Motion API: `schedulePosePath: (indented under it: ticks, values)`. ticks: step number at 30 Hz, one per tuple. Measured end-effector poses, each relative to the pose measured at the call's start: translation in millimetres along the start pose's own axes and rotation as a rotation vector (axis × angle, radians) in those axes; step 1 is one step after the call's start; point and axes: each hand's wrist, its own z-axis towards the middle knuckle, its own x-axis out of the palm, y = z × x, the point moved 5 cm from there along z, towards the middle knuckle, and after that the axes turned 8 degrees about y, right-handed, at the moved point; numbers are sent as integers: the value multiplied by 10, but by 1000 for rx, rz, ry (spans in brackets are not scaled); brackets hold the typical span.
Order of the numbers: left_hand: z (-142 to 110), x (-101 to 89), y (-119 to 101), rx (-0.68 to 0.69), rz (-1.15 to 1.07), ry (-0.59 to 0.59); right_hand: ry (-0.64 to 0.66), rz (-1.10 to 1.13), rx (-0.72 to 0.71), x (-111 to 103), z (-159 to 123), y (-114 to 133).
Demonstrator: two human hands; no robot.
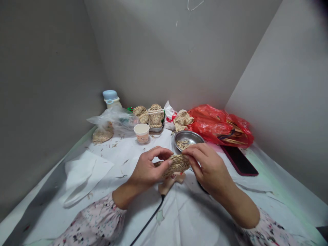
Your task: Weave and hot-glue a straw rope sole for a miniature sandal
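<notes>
Print on the paper cup [141, 136] is too small to read, so no brand info for ya. Your L hand [146, 169] and R hand [207, 167] are out in front over the worktop [115, 160], wrists angled inward, floral sleeves [94, 218] at the bottom of the view. Both grips are pressed together, pinching the coiled straw piece [176, 165] in midair between your hands, w/ your fingers curled over it. It's just above a tan corded item [170, 182], can't tell what that is, and a black cable [151, 215] runs from it toward you. Steel dish [188, 138] w/ straw bits [183, 144] sits just past your R hand, red plastic bag [217, 124] right behind it, woven straw slippers [155, 115] beside the cup.
</notes>
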Motion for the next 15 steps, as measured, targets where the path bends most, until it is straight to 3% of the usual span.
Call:
schedulePosePath:
  ticks: [15]
  values:
    - [6, -19, 27, 4, -12, -17, -24, 127, 65, 17, 3, -6]
